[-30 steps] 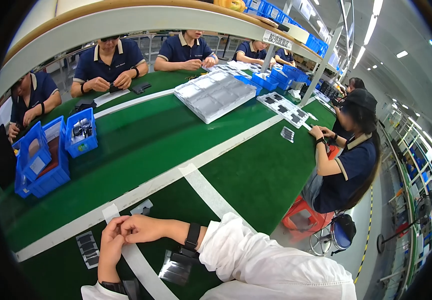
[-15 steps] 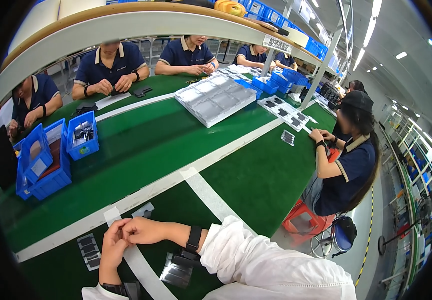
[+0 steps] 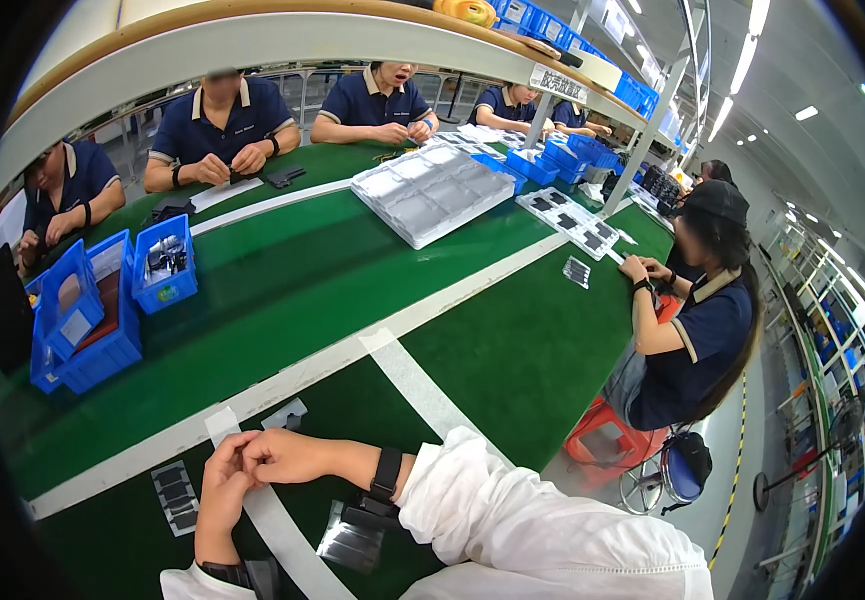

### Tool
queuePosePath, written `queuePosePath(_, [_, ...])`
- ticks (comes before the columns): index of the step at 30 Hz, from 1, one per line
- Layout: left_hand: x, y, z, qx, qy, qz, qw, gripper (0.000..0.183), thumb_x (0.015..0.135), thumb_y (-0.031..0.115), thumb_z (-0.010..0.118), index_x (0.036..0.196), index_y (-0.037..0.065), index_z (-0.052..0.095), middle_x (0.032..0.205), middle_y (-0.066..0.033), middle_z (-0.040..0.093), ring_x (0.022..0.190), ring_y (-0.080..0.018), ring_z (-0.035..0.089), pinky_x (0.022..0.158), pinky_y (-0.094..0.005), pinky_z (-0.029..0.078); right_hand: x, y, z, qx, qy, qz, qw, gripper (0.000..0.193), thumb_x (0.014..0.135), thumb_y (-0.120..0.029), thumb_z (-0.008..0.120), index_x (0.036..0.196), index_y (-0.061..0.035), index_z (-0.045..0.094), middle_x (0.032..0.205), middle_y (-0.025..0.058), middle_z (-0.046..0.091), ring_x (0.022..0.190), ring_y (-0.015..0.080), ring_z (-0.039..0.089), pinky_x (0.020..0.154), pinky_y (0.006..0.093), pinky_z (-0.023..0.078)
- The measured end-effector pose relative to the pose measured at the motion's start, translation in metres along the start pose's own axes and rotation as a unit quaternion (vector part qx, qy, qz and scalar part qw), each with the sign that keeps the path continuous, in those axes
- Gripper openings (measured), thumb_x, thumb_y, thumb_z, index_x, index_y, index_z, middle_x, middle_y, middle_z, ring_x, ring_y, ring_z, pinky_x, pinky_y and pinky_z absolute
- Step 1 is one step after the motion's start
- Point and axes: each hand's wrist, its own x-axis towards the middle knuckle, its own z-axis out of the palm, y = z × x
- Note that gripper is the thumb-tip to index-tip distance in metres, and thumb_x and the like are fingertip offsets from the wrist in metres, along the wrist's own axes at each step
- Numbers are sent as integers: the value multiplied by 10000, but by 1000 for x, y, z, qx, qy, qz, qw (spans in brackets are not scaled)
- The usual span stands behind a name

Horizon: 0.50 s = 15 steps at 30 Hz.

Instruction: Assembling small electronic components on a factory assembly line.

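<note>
My left hand (image 3: 218,482) and my right hand (image 3: 290,457) meet fingertip to fingertip above a white tape strip (image 3: 292,550) on the green table. Both have their fingers closed in a pinch; whatever lies between them is hidden. Beside my left hand lies a sheet of black stickers (image 3: 175,497). A shiny sheet with dark strips (image 3: 350,541) rests below my right wrist, partly behind a black wrist-worn device. Just beyond my right hand is a small grey-white piece (image 3: 284,415).
Blue bins (image 3: 102,350) stand at the left, one smaller bin (image 3: 165,265) holding small parts. White stacked trays (image 3: 432,190) sit farther back, near a tray of black pieces (image 3: 567,222). Co-workers sit across and at the right (image 3: 702,320). A shelf (image 3: 282,45) spans overhead.
My hands stay pinched together, with only a slight shift of the fingers. Across the table, a co-worker's hands have moved a little apart.
</note>
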Motion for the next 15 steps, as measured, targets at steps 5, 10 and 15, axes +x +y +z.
queuePosePath(5, [1,3,-1,-17,3,-19,1000,459,594,-78,356,1034,-30,478,917,-78,532,803,-133,521,649,-213,419,0,1,-1,17,-6,14,1000,91,684,-44,488,605,-1,494,658,80,571,622,129,548,567,248,436])
queuePosePath(10, [1,5,2,-4,10,7,1000,469,584,-77,347,1032,-34,477,930,-78,530,841,-140,519,678,-221,423,-3,-7,-2,7,-27,7,1000,63,701,-32,511,651,2,493,633,23,512,546,57,445,478,203,352])
queuePosePath(15, [1,3,1,1,5,10,1000,473,579,-79,339,1028,-38,477,940,-79,529,863,-146,517,728,-232,417,-2,-1,-1,9,-24,3,1000,78,699,-41,530,650,1,485,618,14,493,530,48,425,460,203,334])
